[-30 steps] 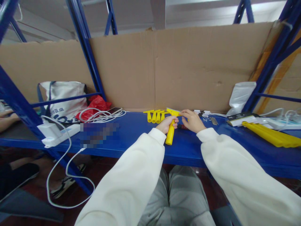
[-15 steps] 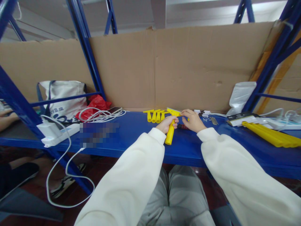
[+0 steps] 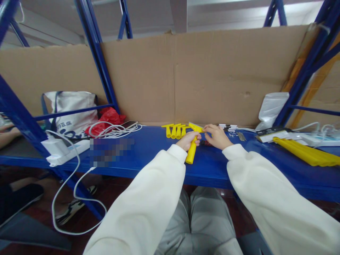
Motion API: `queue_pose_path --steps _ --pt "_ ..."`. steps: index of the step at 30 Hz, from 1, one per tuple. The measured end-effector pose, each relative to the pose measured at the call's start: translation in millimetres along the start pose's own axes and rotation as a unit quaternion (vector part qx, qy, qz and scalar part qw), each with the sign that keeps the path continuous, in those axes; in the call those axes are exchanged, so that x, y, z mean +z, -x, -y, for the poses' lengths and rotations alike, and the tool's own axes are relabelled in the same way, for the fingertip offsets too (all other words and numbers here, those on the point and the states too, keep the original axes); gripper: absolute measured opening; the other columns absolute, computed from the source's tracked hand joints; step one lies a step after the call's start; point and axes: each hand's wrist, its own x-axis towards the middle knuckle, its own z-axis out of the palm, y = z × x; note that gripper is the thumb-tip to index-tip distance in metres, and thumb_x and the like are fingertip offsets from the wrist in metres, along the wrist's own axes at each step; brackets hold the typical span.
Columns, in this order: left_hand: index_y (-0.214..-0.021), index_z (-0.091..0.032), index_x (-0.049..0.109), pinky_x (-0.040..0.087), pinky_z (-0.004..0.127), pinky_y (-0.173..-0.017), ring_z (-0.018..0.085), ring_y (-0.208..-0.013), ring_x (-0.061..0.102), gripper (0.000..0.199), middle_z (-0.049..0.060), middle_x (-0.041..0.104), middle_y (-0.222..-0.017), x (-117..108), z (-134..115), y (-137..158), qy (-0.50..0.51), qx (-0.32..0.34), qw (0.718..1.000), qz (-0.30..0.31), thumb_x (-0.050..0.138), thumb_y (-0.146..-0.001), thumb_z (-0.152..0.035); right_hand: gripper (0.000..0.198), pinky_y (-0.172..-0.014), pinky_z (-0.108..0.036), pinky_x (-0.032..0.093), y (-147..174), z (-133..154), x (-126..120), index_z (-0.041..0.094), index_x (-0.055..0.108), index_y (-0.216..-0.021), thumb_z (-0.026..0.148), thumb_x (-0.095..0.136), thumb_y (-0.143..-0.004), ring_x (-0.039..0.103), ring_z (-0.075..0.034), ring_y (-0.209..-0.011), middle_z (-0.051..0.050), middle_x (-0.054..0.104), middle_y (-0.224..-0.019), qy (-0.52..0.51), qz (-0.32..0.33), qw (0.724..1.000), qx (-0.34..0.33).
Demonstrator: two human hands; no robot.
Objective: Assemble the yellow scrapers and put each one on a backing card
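Observation:
My left hand is wrapped round the handle of a yellow scraper, which is held tilted above the blue shelf with its wide head up. A pale strip that looks like a blade runs along the head's far edge. My right hand has its fingers bent and its fingertips at the head's right end; anything small between them is hidden. Under the right hand lies a dark red and black thing, mostly covered. Behind the left hand, several more yellow scrapers stand in a row near the cardboard.
Small metal pieces lie right of my hands. Farther right are several yellow handles and a white power strip. At left are a coiled white cable, a cloth bag and a charger. A cardboard wall closes the back.
The scraper's lower end has shifted very slightly left and down in my left hand. My right hand stays at its head, almost unmoved.

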Motion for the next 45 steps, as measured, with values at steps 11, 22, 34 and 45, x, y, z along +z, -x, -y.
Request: queue_pose_path --steps 11,22,34,45 --pt "-0.071 -0.02 0.042 0.024 0.015 -0.036 0.003 -0.031 0.031 0.02 -0.009 0.039 -0.049 -1.7 0.4 -0.3 -0.011 0.032 0.999 0.013 0.044 -0.082 -0.003 0.025 -0.085 -0.044 0.047 -0.4 -4.4 1.1 0.018 0.071 -0.097 0.02 0.049 -0.087 0.064 -0.027 -0.102 -0.015 0.069 -0.108 -0.027 -0.026 0.999 -0.014" --pt "-0.072 -0.02 0.042 0.025 0.016 -0.035 0.004 -0.03 0.032 0.019 -0.01 0.041 -0.05 2.1 -1.0 3.6 -0.033 0.049 0.998 0.039 0.049 -0.078 -0.004 0.011 -0.08 -0.041 0.049 -5.3 -8.8 3.4 0.022 0.057 -0.079 0.023 0.049 -0.087 0.061 -0.024 -0.089 -0.011 0.065 -0.091 -0.105 -0.113 0.988 0.008" --pt "-0.07 -0.021 0.041 0.023 0.017 -0.034 0.004 -0.029 0.032 0.021 -0.009 0.041 -0.048 4.0 -6.6 7.2 -0.07 0.07 0.994 0.037 0.044 -0.079 -0.002 0.012 -0.079 -0.041 0.048 -6.6 -1.1 -5.0 0.023 0.05 -0.083 0.021 0.041 -0.091 0.058 -0.025 -0.091 -0.012 0.06 -0.091 -0.054 -0.127 0.99 -0.02" --pt "-0.071 -0.022 0.037 0.022 0.016 -0.035 0.004 -0.029 0.031 0.023 -0.011 0.039 -0.049 -4.1 -13.6 6.0 -0.043 0.068 0.995 0.05 0.049 -0.078 -0.005 0.019 -0.079 -0.041 0.044 -3.6 3.3 -12.7 0.02 0.055 -0.096 0.022 0.036 -0.095 0.058 -0.028 -0.096 -0.015 0.062 -0.1 0.011 -0.132 0.991 -0.012"
